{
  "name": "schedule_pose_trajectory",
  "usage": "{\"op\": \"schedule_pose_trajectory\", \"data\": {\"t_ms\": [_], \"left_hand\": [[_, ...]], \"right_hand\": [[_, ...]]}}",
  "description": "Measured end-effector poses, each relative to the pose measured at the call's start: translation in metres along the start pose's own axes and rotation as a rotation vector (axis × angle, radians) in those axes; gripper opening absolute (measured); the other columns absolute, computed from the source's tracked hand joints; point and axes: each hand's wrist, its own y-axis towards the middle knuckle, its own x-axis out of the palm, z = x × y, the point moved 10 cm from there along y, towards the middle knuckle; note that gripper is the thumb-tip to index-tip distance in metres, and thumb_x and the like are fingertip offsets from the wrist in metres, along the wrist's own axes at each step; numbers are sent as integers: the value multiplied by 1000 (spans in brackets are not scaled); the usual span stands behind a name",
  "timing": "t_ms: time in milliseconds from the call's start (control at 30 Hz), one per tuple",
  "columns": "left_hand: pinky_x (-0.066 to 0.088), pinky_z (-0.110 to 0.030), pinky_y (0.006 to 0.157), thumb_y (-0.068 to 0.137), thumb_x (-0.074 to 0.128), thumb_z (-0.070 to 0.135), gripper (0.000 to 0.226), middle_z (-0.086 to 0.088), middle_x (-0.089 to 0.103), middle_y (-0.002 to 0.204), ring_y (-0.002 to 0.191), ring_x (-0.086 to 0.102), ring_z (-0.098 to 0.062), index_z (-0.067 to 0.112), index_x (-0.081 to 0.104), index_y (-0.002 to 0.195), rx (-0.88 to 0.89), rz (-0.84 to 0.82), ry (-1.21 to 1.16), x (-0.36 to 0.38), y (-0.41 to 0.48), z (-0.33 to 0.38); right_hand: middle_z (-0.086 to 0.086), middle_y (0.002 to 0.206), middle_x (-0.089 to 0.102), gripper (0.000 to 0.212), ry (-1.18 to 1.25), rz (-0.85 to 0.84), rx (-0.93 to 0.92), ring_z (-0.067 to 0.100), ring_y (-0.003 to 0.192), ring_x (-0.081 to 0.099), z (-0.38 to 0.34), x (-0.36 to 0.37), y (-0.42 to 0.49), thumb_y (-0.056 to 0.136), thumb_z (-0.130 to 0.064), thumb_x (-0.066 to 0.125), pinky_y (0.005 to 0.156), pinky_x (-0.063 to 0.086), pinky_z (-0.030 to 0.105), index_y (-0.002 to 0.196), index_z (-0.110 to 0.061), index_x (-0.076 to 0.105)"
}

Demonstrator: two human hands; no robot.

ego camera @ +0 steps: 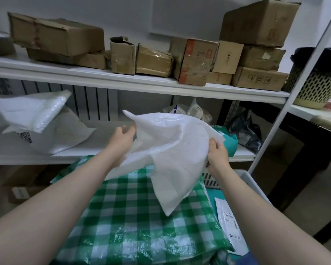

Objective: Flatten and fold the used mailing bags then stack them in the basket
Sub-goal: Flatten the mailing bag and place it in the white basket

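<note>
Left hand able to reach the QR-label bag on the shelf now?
Likely yes: QR-label bag lies open on the shelf beside the left hand, nothing between; it would first leave the foam bag.

You see everything through one wide-angle camera worn on your head, aimed forward and down along your left forearm [65,188] and right forearm [256,197], which run in from the bottom corners. It faces a white shelf [122,79] head-on and at close range, the boards bowed by the lens. Cardboard boxes [153,60] line the top of the frame. A checked bag [134,217] lies just beneath you.
</note>
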Motion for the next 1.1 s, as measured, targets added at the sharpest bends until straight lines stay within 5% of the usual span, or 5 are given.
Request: {"op": "schedule_pose_trajectory", "data": {"t_ms": [233, 600, 833, 1000, 1100], "left_hand": [[53, -30, 69, 92, 65, 37, 31, 1, 72, 103, 89, 68, -22, 17, 68, 116, -43, -234, 345, 18, -3, -41], [58, -45, 84, 90, 67, 8, 14, -13, 72, 94, 87, 70, -32, 5, 72, 103, -161, 143, 174, -40, 31, -84], [46, -33, 69, 91, 47, -6, 38, -12, 62, 85, 73, 55, -28, 18, 55, 62, -191, 280, 225, -52, 33, -119], [44, -29, 59, 87, 37, -6, 32, -16, 66, 95, 67, 53, -27, 3, 67, 88, -228, 315, 254, -53, 28, -130], [50, -35, 76, 100, 42, 22, 33, -12, 62, 115, 91, 58, -33, 9, 59, 124, -255, 209, 335, -46, 31, -136]], "right_hand": [[11, 114, 57, 32, -200, 186, 65, 29, 100, 53, 32, -16, 4, 103, -29, 39, 94, 44, 39, 123, -10, 55], [17, 110, 62, 27, -495, 274, 80, 30, 90, 51, 43, -44, 19, 101, -31, 42, 82, 39, 35, 94, -9, 56], [11, 105, 60, 64, -275, 15, 544, 29, 96, 60, 113, -17, 10, 93, -61, 45, 92, 53, 47, 117, -3, 50], [14, 106, 64, 55, -287, -232, 686, 35, 90, 66, 152, 0, -22, 93, -58, 50, 72, 59, 50, 116, -8, 54], [14, 108, 69, 51, -325, -261, 670, 34, 93, 68, 158, 8, -28, 96, -52, 49, 77, 58, 50, 116, -5, 58]]}}
